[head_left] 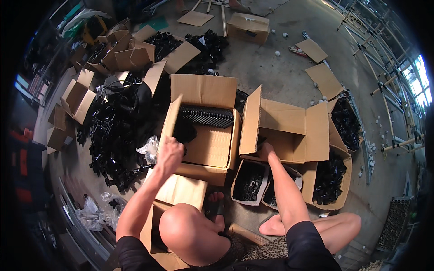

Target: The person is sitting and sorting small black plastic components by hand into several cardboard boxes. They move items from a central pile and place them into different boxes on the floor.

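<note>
Ribs are formed by a row of glossy black plastic parts, packed upright and slightly slanted inside an open brown cardboard box, ahead and to the right of the left hand. The row's long axis is laid crosswise, left to right, along the box's far side. The left hand's fingers are curled at the box's left side, a dark piece being seen just beyond them; whether it is gripped cannot be told. The right hand is reached into a second, tilted cardboard box, its fingers partly hidden, so its grip cannot be told. Left of the left hand, a tangled heap of shiny black parts is spread over the smooth grey floor. Far right of the right hand, tubular metal framing is seen.
</note>
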A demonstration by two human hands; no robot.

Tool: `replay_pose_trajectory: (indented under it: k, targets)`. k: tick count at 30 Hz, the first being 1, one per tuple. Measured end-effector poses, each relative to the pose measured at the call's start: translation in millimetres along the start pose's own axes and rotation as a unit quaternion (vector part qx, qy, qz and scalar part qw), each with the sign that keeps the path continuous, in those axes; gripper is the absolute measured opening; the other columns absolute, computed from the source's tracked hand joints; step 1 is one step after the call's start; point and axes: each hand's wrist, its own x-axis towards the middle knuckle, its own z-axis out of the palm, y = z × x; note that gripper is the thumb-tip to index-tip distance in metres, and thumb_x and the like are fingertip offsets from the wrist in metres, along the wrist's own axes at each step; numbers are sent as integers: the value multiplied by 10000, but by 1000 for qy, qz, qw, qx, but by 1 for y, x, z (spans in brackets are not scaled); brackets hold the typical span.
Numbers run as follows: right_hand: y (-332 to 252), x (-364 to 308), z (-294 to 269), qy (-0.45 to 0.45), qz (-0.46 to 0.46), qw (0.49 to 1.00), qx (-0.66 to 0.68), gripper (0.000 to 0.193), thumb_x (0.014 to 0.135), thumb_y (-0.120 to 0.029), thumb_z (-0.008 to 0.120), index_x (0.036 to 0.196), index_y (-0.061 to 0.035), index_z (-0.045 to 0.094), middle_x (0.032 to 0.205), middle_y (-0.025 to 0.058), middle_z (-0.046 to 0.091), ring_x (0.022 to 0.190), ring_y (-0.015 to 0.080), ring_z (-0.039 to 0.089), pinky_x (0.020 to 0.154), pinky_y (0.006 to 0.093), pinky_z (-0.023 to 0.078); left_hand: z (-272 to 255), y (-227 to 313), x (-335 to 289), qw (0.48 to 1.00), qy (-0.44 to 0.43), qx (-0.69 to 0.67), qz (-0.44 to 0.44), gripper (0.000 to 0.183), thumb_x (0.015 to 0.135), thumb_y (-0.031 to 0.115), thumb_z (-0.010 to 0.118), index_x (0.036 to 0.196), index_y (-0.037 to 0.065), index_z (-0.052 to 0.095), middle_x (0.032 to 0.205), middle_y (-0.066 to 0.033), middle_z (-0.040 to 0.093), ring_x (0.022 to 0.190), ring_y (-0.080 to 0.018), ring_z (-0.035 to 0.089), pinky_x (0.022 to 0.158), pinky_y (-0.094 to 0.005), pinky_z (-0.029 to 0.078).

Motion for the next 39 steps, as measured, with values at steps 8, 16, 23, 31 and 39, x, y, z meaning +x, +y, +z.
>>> replay_pose_trajectory:
  k: [8, 16, 23, 31, 39]
  targets:
    - [0, -15, 0, 240, -6, 963, 125, 313, 688, -169, 752, 973, -42, 729, 906, 220, 700, 891, 392, 681, 757, 444, 552, 116, -89, -26, 888, 68, -347, -295, 634, 795, 447, 737, 1168, -29, 545, 1187, -290, 549, 1085, -448, 574, 895, -494, 494]
    - [-6, -55, -25, 356, -36, 886, 295, 343, 736, -74, 740, 1076, -33, 712, 972, 141, 732, 878, 236, 694, 812, 353, 532, 110, -64, -23, 912, 22, -255, -319, 646, 806, 274, 740, 1302, -36, 466, 1344, -251, 477, 1236, -381, 472, 1005, -484, 409]
    - [9, -152, -71, 63, -104, 551, 826, 330, 911, -24, 641, 1235, 15, 593, 1009, 86, 681, 831, 129, 642, 748, 285, 547, 61, -21, -10, 933, 147, -261, -198, 305, 767, 162, 729, 989, 11, 584, 1081, -180, 596, 1069, -356, 572, 922, -444, 449]
    - [8, -243, -11, 70, -20, 686, 724, 309, 851, -24, 699, 1138, -58, 592, 937, 34, 657, 852, 148, 661, 731, 301, 578, 116, 31, 21, 946, 160, -191, -207, 147, 735, 163, 690, 729, 35, 617, 797, -143, 641, 782, -324, 665, 655, -458, 538]
    - [-11, -242, -22, 141, -75, 810, 564, 172, 860, -77, 729, 1012, -17, 678, 901, -8, 683, 796, 68, 613, 705, 224, 500, 13, -10, 3, 582, -9, -783, -219, 88, 906, 84, 650, 868, 44, 581, 667, -62, 623, 575, -153, 659, 441, -245, 470]
